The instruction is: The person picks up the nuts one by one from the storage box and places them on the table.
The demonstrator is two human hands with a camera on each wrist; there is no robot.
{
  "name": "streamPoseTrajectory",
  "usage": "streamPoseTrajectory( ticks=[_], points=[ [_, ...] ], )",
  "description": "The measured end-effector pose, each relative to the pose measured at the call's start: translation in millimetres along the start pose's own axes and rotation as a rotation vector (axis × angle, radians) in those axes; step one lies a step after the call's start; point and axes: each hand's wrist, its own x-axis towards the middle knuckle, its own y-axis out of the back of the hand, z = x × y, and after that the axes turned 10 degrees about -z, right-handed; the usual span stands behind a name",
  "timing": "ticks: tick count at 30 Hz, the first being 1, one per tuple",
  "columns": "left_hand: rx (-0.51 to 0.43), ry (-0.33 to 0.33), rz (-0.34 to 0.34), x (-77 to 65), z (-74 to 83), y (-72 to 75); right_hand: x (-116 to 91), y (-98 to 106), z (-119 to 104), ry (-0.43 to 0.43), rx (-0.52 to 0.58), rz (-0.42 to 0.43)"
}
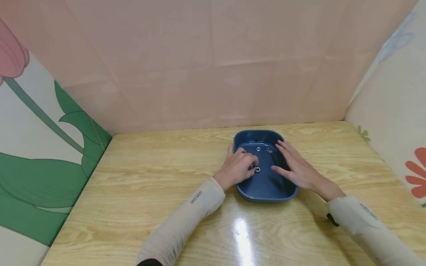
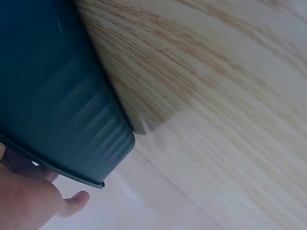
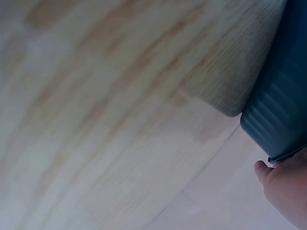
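Note:
A blue plastic basin (image 1: 263,192) with rounded corners stands on the table. My left hand (image 1: 237,166) reaches over its left wall, fingers bent down inside, and pinches small metal nuts (image 1: 257,169) at its fingertips; how many is hidden by the fingers. Further back on the basin floor lie a few more small ring-like nuts (image 1: 258,149). My right hand (image 1: 299,170) lies over the right rim with its fingers extended and thumb spread inward, holding nothing. Both wrist views show the basin's ribbed outer wall (image 2: 72,105), with part of each hand at the rim.
The wood-grain table (image 1: 159,166) extends on both sides of the basin. A pink cloth backdrop (image 1: 213,74) rises behind it, with flower-patterned panels (image 1: 392,111) at the sides. Light reflects off the tabletop in front of the basin.

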Motion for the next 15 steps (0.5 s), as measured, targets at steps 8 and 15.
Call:
streamPoseTrajectory(
  ticks=[8, 15],
  points=[
    [0.007, -0.014, 0.085, -3.5, -3.0, 1.5, -1.4, 2.0, -2.9, 0.007, -0.015, 0.008],
    [0.005, -0.02, 0.145, -5.7, -3.9, 4.0, -1.9, 2.4, -2.5, -0.001, -0.015, 0.004]
  ],
)
